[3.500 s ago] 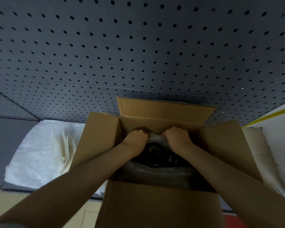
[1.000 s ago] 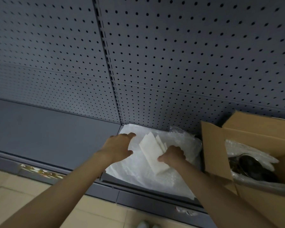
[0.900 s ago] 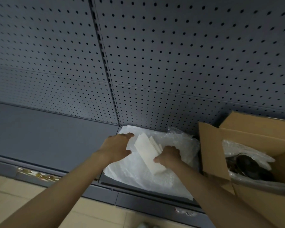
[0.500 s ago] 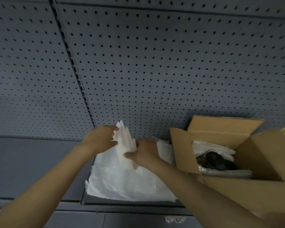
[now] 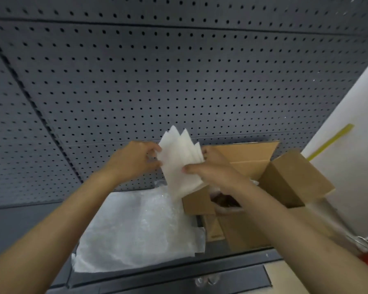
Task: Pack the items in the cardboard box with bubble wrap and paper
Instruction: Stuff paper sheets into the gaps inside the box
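Stack of white sheets (image 5: 180, 164) is now up off the bubble wrap (image 5: 136, 225), where it lay 1 second ago; both hands carry it in the air, at the left flap of the cardboard box (image 5: 249, 187). View has swung right, so the box is back near centre. Judgement: padding has been fetched, and next comes separating sheets or dropping them over the item.

Right hand (image 5: 212, 168) pinches the stack, thumb across its front, fingers curled behind. Left hand (image 5: 134, 160) grips the left edge, fingertips curled onto it as if to peel 1 sheet.

Sheets: thin, matte, soft-looking, fanned, 3 pointed corners showing at the top. Paper or foam, cannot tell. Bubble wrap: clear, crinkled, glossy, spread flat on the dark shelf (image 5: 19, 219). Box: plain brown corrugated, 4 flaps open. Inside, a dark item (image 5: 223, 201) under clear wrap, mostly hidden by the right forearm. Behind: grey perforated panel (image 5: 179, 71).
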`<state>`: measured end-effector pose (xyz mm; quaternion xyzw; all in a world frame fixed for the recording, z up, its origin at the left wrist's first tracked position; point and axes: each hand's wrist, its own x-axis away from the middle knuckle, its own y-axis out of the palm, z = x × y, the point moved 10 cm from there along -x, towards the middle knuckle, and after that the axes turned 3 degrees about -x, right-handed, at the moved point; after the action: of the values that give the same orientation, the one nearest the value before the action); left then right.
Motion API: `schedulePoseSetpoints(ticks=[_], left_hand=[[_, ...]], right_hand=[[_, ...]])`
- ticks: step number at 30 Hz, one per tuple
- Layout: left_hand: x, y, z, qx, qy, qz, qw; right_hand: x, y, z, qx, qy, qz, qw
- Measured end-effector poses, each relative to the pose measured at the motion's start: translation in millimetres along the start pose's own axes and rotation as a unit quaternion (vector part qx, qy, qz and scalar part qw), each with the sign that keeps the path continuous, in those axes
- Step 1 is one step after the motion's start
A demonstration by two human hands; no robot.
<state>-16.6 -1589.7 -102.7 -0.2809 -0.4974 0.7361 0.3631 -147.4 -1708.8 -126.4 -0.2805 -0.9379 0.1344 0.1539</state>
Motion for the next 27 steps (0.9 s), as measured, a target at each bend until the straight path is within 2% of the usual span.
schedulePoseSetpoints(ticks=[4,11,16,19,23,27], left_hand=[[-16,21,40,-0.021,0.012,-0.009,1.000],[-50,63,110,-0.057,0.010,0.007,0.998],[-62,109,137,-0.085,0.002,-0.037,0.996],[-62,139,154,-0.113,0.027,-0.064,0.991],[-58,198,158,-0.112,0.019,-0.184,0.976],[-45,249,144,-0.128,-0.002,-0.322,0.938]], right_hand=[[-16,-66,31,-0.024,0.029,0.025,0.999],[-43,-150,102,0.022,0.062,0.002,0.998],[-63,-181,141,0.032,0.095,-0.024,0.995],[-75,-180,160,0.046,0.118,-0.043,0.991],[-86,-155,179,0.069,0.129,-0.083,0.986],[-92,-124,188,0.088,0.135,-0.112,0.980]])
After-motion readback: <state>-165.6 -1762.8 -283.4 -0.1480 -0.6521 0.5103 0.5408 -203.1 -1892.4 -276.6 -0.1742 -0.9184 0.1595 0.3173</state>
